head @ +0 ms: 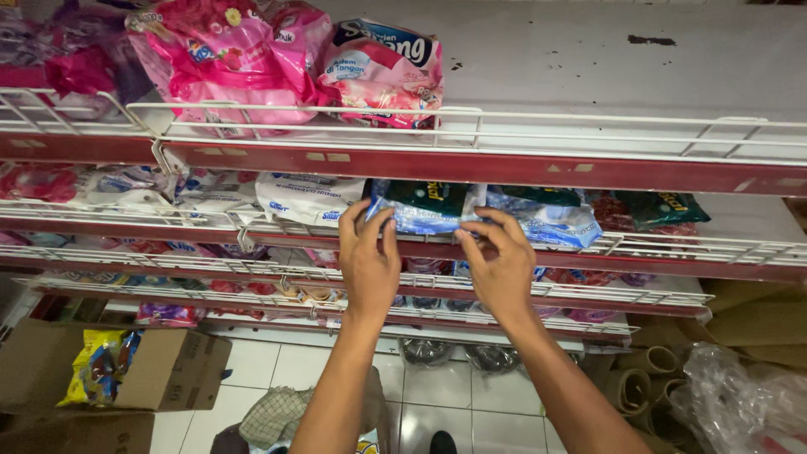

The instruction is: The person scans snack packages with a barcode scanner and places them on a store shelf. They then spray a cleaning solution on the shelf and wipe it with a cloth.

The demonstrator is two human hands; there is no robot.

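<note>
Nearest, two forearms rise from the tiled floor (437,387) toward the shelf (471,181). The left hand (368,265) pinches the lower edge of a blue-and-green sachet pack (420,210), fingers curled over it; the right hand (502,267) pinches its other corner beside a second blue pack (551,223), keeping it level over the wire rail (639,245). Above, pink refill pouches (244,55) crowd the upper shelf; a cardboard box (172,370) sits below left.

Two soft blue-and-green sachet packs, left pack (418,206) and right pack (538,216), lie side by side at the shelf's (672,248) front rail.
</note>
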